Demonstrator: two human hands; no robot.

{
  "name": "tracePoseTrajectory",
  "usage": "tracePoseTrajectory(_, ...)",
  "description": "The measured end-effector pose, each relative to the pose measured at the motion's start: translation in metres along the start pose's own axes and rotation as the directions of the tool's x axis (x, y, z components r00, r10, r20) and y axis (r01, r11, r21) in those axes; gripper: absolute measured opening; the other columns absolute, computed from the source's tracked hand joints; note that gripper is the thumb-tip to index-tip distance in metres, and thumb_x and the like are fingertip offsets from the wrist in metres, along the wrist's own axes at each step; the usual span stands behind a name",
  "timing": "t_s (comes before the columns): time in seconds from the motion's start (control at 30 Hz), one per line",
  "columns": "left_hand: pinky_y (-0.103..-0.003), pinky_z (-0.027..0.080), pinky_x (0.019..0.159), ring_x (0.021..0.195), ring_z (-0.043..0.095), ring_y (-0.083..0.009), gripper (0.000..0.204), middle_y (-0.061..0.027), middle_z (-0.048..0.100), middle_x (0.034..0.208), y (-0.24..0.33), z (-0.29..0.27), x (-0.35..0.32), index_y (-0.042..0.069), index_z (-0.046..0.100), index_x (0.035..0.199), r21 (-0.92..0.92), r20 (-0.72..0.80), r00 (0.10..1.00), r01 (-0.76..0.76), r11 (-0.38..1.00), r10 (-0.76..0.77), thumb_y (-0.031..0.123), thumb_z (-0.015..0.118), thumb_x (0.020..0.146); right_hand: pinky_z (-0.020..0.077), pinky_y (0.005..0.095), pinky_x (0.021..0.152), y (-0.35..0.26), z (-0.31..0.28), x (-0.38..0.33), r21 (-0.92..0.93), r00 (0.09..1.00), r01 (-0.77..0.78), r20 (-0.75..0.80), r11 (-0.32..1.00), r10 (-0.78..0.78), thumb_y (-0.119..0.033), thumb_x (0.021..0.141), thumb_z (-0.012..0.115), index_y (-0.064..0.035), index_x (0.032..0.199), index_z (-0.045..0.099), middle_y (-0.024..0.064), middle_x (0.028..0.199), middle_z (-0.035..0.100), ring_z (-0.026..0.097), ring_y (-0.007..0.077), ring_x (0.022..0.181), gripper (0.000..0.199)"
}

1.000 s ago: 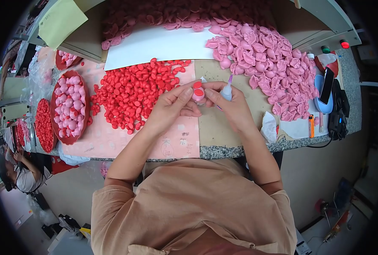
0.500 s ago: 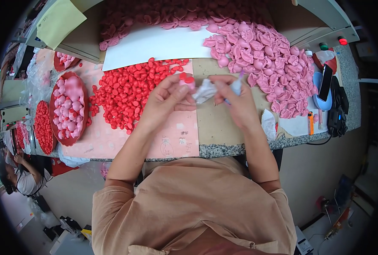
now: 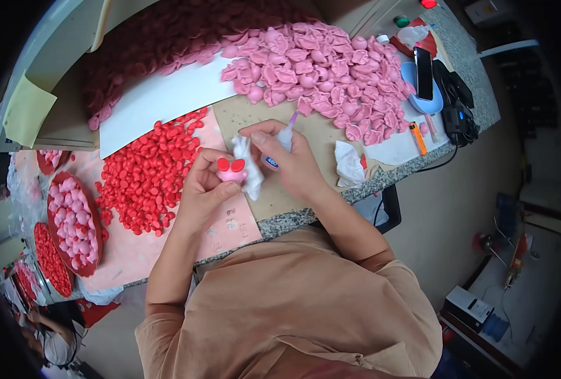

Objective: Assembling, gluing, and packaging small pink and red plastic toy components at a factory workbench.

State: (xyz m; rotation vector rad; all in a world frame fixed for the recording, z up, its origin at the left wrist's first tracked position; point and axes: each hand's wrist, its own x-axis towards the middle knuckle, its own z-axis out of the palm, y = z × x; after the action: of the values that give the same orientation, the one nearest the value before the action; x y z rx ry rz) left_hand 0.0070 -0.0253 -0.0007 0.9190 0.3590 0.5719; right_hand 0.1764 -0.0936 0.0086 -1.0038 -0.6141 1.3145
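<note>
Between the thumb and fingers of my left hand [image 3: 203, 192] is a small pink rubbery figure [image 3: 234, 176] with two red oval pieces on its upper side. My right hand [image 3: 300, 165] is closed around a small clear bottle [image 3: 285, 138] with a thin purple nozzle, which points up and away from me. A crumpled white tissue [image 3: 253, 180] hangs from my right fingertips, right beside the pink figure; whether they touch is hard to tell. Left of my hands lies a heap of small red oval pieces [image 3: 151, 167].
A big pile of pink moulded parts [image 3: 331, 69] covers the far side, next to a white sheet [image 3: 160, 95]. Red baskets [image 3: 96, 218] of pink and red pieces stand at left. At right are a phone [image 3: 423, 72] in a blue tray, an orange lighter [image 3: 417, 138] and another crumpled tissue [image 3: 350, 164].
The whole view has turned and shifted. My hands have come closer together, the pink figure's red ovals show more fully, and the tissue now hangs beside it.
</note>
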Motion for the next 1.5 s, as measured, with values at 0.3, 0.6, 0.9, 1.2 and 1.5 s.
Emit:
tracePoseTrajectory(0.3, -0.033, 0.044, 0.091, 0.112, 0.048, -0.0172, 0.040, -0.0112, 0.037, 0.132, -0.001, 0.005, 0.000, 0.008, 0.053, 0.101, 0.212, 0.066, 0.995, -0.087, 0.973, 0.074, 0.003, 0.075, 0.068, 0.0436, 0.0208, 0.065, -0.008, -0.009, -0.019, 0.015, 0.997, -0.022, -0.077, 1.000, 0.023, -0.011, 0.087, 0.058, -0.0030, 0.102, 0.060, 0.0001, 0.084, 0.059, 0.054, 0.0065, 0.074, 0.017)
tracePoseTrajectory(0.6, -0.027, 0.048, 0.083, 0.101, 0.053, -0.0129, 0.040, -0.0078, 0.050, 0.112, -0.001, -0.007, 0.004, 0.005, 0.048, 0.102, 0.376, -0.083, 0.984, -0.116, 0.919, 0.158, -0.005, 0.072, 0.071, 0.0441, 0.0208, 0.060, -0.014, -0.010, -0.025, -0.446, 0.959, 0.039, -0.235, 0.894, -0.159, -0.009, 0.088, 0.057, 0.0002, 0.101, 0.061, 0.0007, 0.080, 0.060, 0.055, 0.0079, 0.068, 0.017)
tracePoseTrajectory(0.9, -0.035, 0.044, 0.097, 0.122, 0.043, -0.0243, 0.039, -0.0129, 0.039, 0.134, 0.029, -0.012, -0.001, 0.006, 0.049, 0.102, 0.265, -0.076, 0.979, -0.165, 0.950, 0.191, -0.005, 0.071, 0.071, 0.0469, 0.0240, 0.069, 0.002, 0.002, -0.009, -0.742, 0.902, 0.317, 0.045, 0.590, -0.429, -0.005, 0.082, 0.063, -0.0028, 0.102, 0.062, 0.0029, 0.082, 0.062, 0.058, 0.0128, 0.072, 0.020)
tracePoseTrajectory(1.2, -0.025, 0.049, 0.083, 0.104, 0.054, -0.0129, 0.036, -0.0092, 0.054, 0.109, 0.029, -0.010, -0.002, 0.003, 0.046, 0.110, 0.389, -0.159, 0.935, -0.237, 0.890, 0.318, -0.006, 0.063, 0.080, 0.0460, 0.0237, 0.064, 0.001, 0.001, 0.013, -0.654, 0.979, -0.065, -0.189, 0.753, -0.079, -0.006, 0.084, 0.061, -0.0005, 0.092, 0.058, 0.0048, 0.081, 0.062, 0.058, 0.0118, 0.069, 0.010)
tracePoseTrajectory(1.5, -0.027, 0.050, 0.077, 0.096, 0.055, -0.0142, 0.040, -0.0068, 0.055, 0.107, 0.020, -0.006, 0.000, 0.004, 0.057, 0.115, 0.584, -0.265, 0.874, -0.191, 0.789, 0.407, -0.005, 0.063, 0.077, 0.0459, 0.0228, 0.063, -0.017, 0.045, -0.012, -0.360, 0.964, 0.221, -0.061, 0.907, -0.259, -0.005, 0.087, 0.057, 0.0006, 0.095, 0.056, 0.0048, 0.081, 0.058, 0.054, 0.0094, 0.067, 0.010)
